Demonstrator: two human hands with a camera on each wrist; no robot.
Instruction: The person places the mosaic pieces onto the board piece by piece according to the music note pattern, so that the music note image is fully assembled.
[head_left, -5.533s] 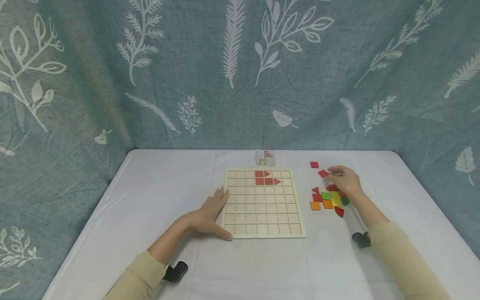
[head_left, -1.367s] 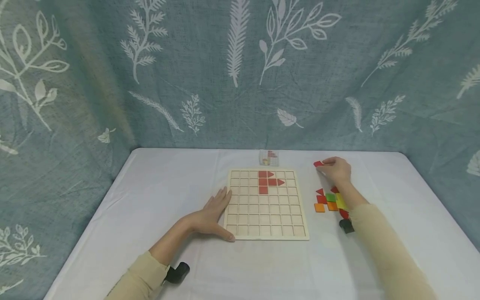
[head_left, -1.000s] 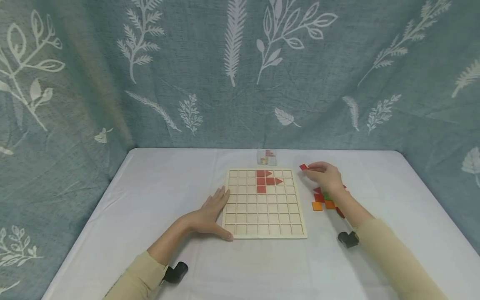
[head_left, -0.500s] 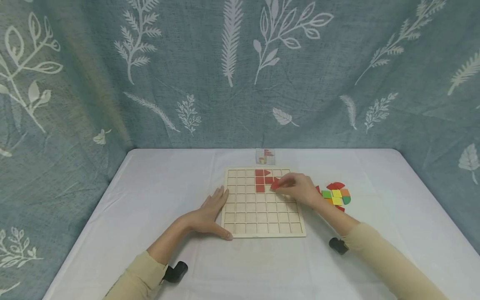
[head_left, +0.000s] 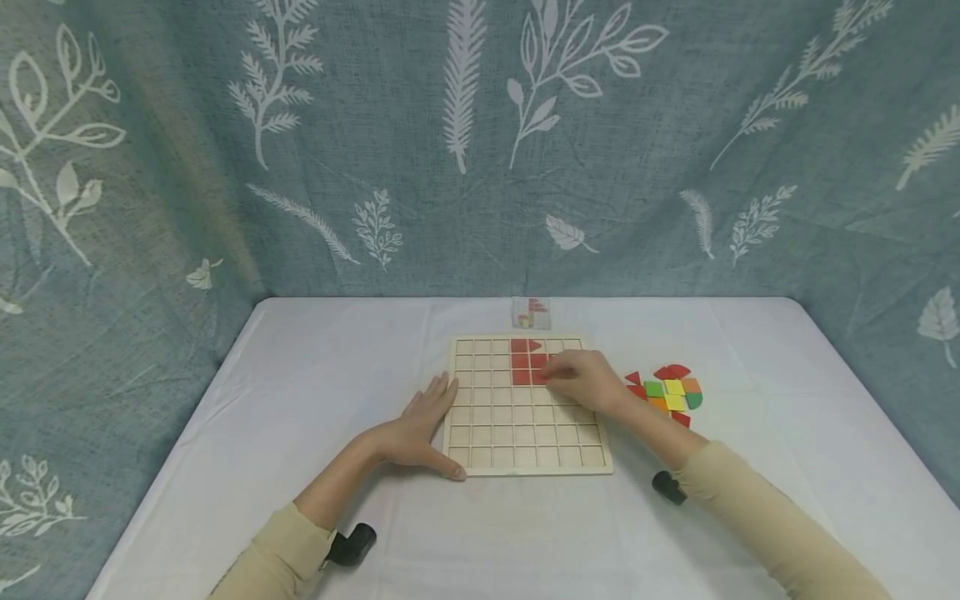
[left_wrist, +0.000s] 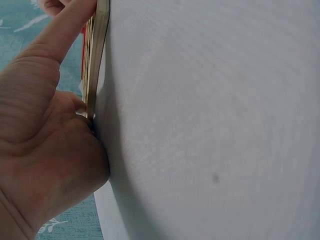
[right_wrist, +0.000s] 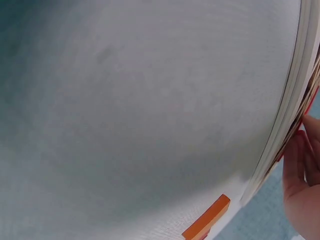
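Observation:
My left hand (head_left: 420, 427) rests with fingers spread along the left edge of a wooden grid board (head_left: 525, 433), thumb at its near corner. In the left wrist view the same hand (left_wrist: 47, 125) lies against the board's side. Above the board's upper right part, my right hand (head_left: 588, 379) pinches at a red square tile (head_left: 537, 377) in the third row. The right wrist view shows the fingers (right_wrist: 305, 160) on a red edge at the board's surface. Several red tiles (head_left: 520, 353) fill cells beside it; my fingers hide the triangle at the second row's end.
Loose red, orange, yellow and green tiles (head_left: 675, 387) lie right of the board, partly behind the right forearm. A small pattern card (head_left: 531, 313) lies beyond the board. White cloth (head_left: 337, 350) covers the table, and a patterned curtain (head_left: 420, 233) hangs behind.
My right hand picked up a red square at the far right, carried it left and lowered it into the third row. Another red square was added to that row earlier. The left hand stayed put.

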